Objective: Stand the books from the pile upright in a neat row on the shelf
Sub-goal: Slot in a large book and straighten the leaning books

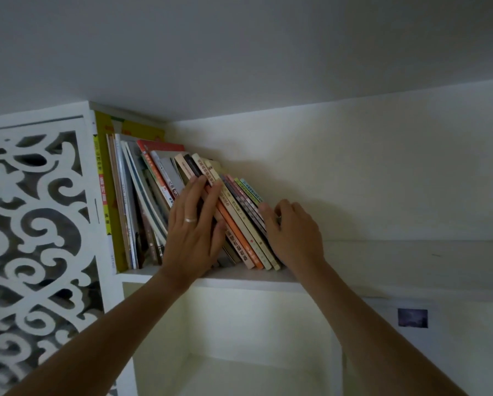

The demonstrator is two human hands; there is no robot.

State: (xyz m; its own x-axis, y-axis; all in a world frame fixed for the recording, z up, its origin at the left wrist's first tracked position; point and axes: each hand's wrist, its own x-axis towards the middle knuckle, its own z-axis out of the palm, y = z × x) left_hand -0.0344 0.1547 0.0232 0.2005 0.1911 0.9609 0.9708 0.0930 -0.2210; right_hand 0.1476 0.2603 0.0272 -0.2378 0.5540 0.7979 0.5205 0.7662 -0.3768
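At centre left of the frame, the books (182, 201) are leaning in a row on the shelf (248, 280). The left hand (192, 224) is pressing their spines with straight fingers; the right hand (292, 232) is curling around the rightmost books.

The books (199, 207) on the shelf (239, 277) have Chinese letters on their spines, but they are too small and blurry to read. The tall yellow-green book (103, 195) at about 9 o'clock has letters too, also too blurry.
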